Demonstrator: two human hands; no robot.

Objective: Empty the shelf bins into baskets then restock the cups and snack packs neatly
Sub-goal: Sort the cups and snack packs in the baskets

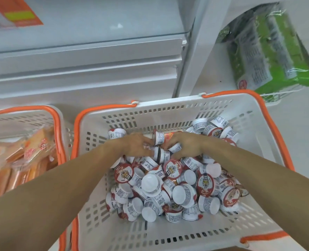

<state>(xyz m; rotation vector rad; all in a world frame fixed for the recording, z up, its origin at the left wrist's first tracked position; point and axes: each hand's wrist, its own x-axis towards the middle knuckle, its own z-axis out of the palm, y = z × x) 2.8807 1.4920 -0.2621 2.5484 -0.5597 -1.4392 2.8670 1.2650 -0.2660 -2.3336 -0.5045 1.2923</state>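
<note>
- A white plastic basket (168, 113) with slotted walls and an orange rim stands in the middle, below the white shelf (81, 69).
- Inside it lies a loose heap of small cups (170, 185), tumbled at every angle: some on their sides, some bottom-up, some lid-up.
- The cups are round, short and white, with printed labels on their walls and flat foil lids in red and white bearing a tiger face.
- The left hand (137, 144) reaches into the far part of the heap with its fingers curled round cups; just how many it grips is hard to tell.
- The right hand (184, 144) meets it from the other side, fingers bent round a cup at the top of the pile.
- A few cups are held between the two hands, pressed together in a small cluster.
- To the left, a second basket (58, 124) of the same make sits just beside the first.
- It holds snack packs (23, 160): flat, clear, glossy wrappers showing orange and tan contents, blurred here.
- At the upper right, green packets (269, 57) in shiny film rest in a white wire rack beside the shelf post.
</note>
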